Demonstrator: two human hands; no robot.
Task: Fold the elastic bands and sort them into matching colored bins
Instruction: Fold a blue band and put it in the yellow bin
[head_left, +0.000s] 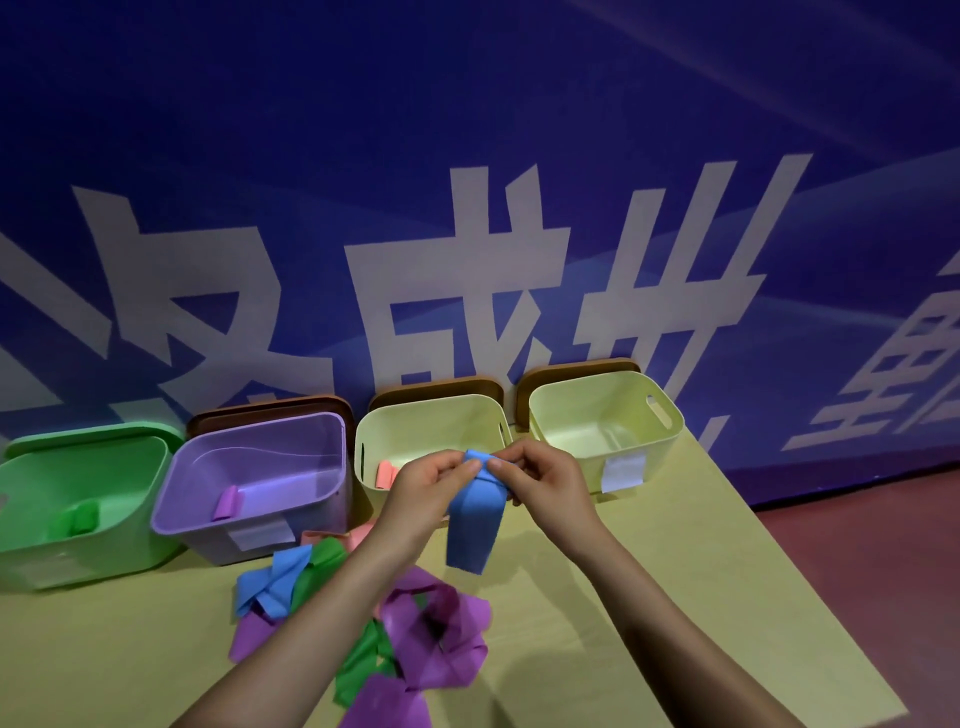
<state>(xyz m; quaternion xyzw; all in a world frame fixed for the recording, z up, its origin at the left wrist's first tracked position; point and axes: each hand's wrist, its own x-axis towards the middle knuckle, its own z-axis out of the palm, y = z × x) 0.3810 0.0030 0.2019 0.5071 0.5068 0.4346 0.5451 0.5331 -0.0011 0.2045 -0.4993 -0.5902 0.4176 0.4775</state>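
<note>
A blue elastic band (472, 525) hangs folded in the air, pinched at its top by my left hand (431, 483) and my right hand (540, 478). Behind them stand a green bin (31, 551) holding a folded green band (78, 519), a purple bin (322, 431) holding a folded purple band (227, 503), a pale yellow bin (415, 415) with a folded pink band (385, 474), and a second pale yellow bin (670, 452) at the right. A loose pile of bands (431, 629), purple, green, blue and pink, lies on the table beneath my forearms.
The bins stand in a row against a blue wall with large white characters (467, 291). Brown lids (270, 408) lean behind three bins. The yellow table (675, 571) ends at the right over a red floor (883, 545).
</note>
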